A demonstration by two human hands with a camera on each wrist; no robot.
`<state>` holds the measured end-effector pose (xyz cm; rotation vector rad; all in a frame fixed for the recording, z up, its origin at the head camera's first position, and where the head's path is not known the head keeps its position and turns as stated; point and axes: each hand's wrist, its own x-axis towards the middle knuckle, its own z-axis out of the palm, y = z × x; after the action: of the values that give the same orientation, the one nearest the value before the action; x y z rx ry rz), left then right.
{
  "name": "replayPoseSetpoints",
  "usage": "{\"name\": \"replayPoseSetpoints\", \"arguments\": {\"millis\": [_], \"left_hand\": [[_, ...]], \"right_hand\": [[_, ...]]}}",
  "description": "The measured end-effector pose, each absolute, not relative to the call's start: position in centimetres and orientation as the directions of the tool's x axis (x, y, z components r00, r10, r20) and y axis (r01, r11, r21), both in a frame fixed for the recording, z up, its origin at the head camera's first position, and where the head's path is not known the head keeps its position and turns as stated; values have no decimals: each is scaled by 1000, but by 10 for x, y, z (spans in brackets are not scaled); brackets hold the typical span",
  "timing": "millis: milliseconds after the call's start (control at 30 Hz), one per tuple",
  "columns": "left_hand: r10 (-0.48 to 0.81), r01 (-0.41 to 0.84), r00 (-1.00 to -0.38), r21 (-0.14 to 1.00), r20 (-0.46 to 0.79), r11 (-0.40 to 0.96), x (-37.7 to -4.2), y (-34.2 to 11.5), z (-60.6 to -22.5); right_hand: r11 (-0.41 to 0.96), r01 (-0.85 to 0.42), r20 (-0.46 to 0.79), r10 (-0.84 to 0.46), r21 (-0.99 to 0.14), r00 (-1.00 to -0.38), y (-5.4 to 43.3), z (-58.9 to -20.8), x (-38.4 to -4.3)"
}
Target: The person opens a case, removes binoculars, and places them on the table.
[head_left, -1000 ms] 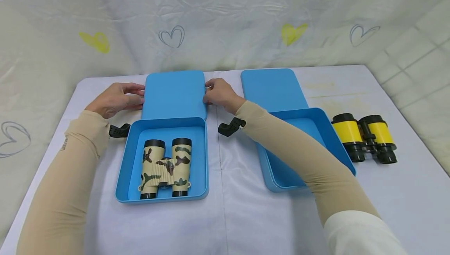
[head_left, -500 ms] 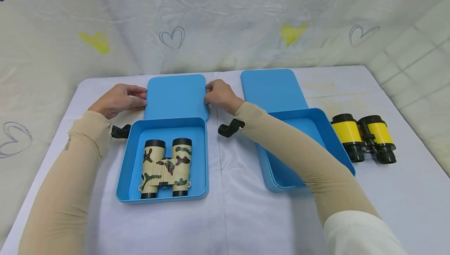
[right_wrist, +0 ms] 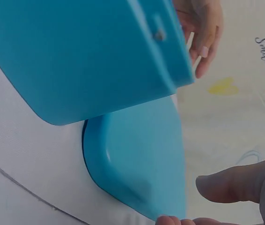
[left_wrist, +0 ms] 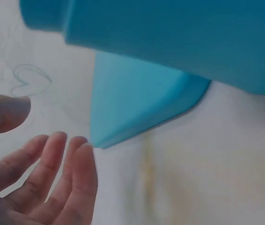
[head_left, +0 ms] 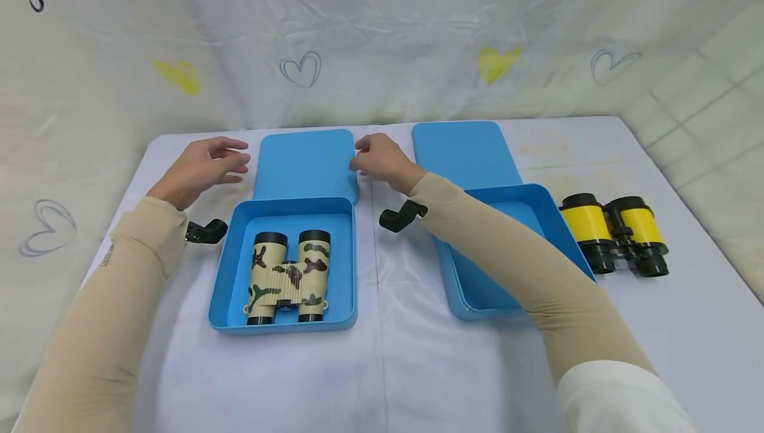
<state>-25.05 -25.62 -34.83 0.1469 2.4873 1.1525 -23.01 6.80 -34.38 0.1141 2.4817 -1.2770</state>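
Note:
A blue lid [head_left: 306, 164] lies flat behind the left blue box [head_left: 223, 287], up against its back rim. My left hand [head_left: 205, 166] hovers just left of the lid, fingers loosely bent with nothing in them; in the left wrist view its fingers [left_wrist: 83, 178] spread apart near the lid's corner. On the lid's right side is my right hand [head_left: 388, 161], thumb and fingertips right at the edge. The right wrist view has that thumb [right_wrist: 231, 185] held away from the fingers. Inside the left box rest camouflage binoculars [head_left: 288, 278], barrels pointing away from me.
A second blue box [head_left: 468, 310] stands to the right, partly hidden by my right sleeve. Its lid [head_left: 465, 154] lies behind it. Yellow and black binoculars [head_left: 615, 234] lie at the far right of the white-covered table [head_left: 382, 386]. A printed curtain [head_left: 382, 35] hangs behind.
The lid behind the left box has come down a little toward me. My left hand has let go of its left edge and moved off leftward; the right hand's fingers have loosened.

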Motion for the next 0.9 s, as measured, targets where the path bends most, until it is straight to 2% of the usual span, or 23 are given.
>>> {"name": "replayPoseSetpoints", "arguments": {"millis": [200,333,633,900], "left_hand": [[217,-17,-951,739,-220,674,-233,-258,-346],[208,17,-962,726,-175,688,-220,-256,-344],[193,75,-976,673,-102,736,-198,-251,-343],[212,148,-977,618,-31,772,-178,-250,-349]], "right_hand": [[548,231,-332,-92,-804,-939,71,-333,-221],[558,190,-306,-121,-808,-944,70,-327,-211],[663,32,-193,-172,-748,-966,62,-316,-184],[710,-189,-51,-302,-678,-952,53,-313,-163]]}}
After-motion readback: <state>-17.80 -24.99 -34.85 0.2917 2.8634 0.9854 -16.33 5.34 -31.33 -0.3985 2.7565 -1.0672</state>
